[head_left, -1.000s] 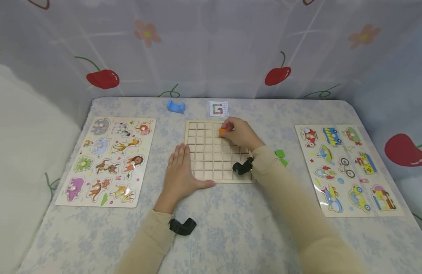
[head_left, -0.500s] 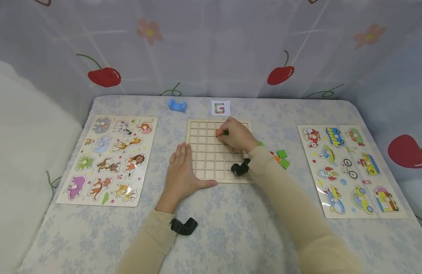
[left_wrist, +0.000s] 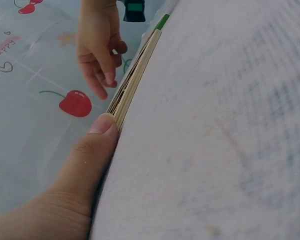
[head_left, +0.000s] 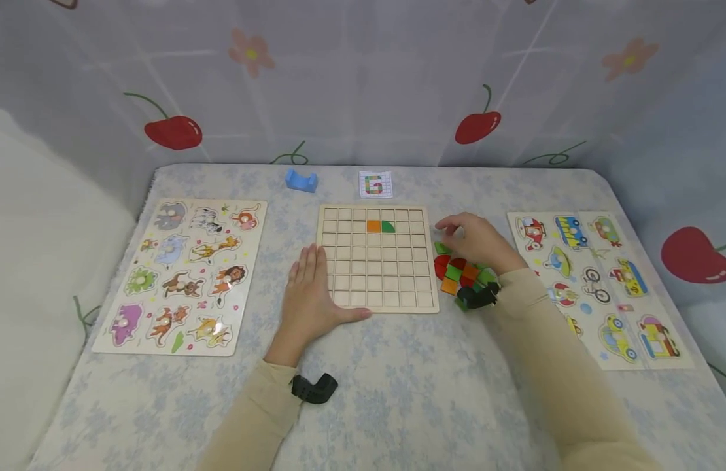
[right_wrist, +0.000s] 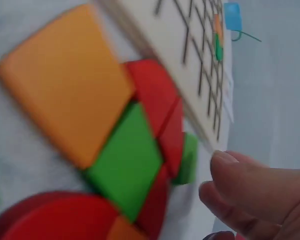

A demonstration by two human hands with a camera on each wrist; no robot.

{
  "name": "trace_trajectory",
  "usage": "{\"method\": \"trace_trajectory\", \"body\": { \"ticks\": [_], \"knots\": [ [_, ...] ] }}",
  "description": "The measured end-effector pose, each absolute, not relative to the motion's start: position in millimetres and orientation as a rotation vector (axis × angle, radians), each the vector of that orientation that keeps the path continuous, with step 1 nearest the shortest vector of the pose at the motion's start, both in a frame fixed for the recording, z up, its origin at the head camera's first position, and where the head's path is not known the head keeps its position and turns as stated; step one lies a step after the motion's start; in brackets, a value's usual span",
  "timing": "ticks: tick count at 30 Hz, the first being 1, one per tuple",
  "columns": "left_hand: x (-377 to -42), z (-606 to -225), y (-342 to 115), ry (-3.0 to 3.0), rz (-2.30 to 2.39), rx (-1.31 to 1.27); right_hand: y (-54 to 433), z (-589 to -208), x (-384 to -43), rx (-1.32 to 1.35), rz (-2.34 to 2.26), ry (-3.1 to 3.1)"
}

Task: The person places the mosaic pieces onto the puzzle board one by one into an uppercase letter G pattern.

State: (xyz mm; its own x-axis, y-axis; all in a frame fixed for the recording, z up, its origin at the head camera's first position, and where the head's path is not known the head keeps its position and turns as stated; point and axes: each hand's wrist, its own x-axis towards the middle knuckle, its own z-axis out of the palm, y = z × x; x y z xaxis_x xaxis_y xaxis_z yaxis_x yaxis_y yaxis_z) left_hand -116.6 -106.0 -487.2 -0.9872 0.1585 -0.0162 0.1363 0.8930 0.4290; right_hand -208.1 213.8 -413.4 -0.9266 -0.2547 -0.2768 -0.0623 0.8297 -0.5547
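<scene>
A wooden grid board [head_left: 377, 281] lies mid-table. In its second row from the back, an orange square tile [head_left: 373, 226] sits beside a green quarter-round tile [head_left: 388, 227]. My left hand [head_left: 307, 301] lies with straight fingers along the board's left edge, its thumb at the front edge; the left wrist view shows that thumb [left_wrist: 92, 150] against the wood. Off the board's back right, my right hand [head_left: 477, 241] hovers with loosely bent fingers and nothing between them, over the far end of a pile of red, green and orange tiles [head_left: 454, 273].
A small card with a coloured G pattern [head_left: 375, 185] lies behind the board, and a blue holder [head_left: 301, 181] stands to its left. An animal puzzle [head_left: 183, 278] is at the left, a vehicle puzzle [head_left: 587, 261] at the right. A curtain hangs behind the table.
My right hand shifted the orange tile left to its cell beside the green one, let go, and moved right to the tile pile. The left hand stayed in place.
</scene>
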Motion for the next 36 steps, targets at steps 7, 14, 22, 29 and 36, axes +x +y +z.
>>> {"method": "trace_trajectory", "body": {
  "ticks": [7, 14, 22, 29, 36],
  "knots": [
    [-117, -487, -107, 3.002, 0.677, 0.231, 225, -424, -203, -0.254, -0.75, 2.635],
    [-117, -487, -107, 2.997, 0.674, 0.236, 227, -423, -205, -0.237, -0.861, 2.652],
    [-117, -486, -106, 2.989, 0.672, 0.235, 180, -419, -226, -0.244, -0.989, 2.671],
    [-117, -486, -107, 2.99, 0.67, 0.244, 117, -422, -240, -0.372, -1.04, 2.63],
    [-118, -487, -108, 3.01, 0.658, 0.253, 81, -428, -243, -0.393, -0.959, 2.675]
  ]
}}
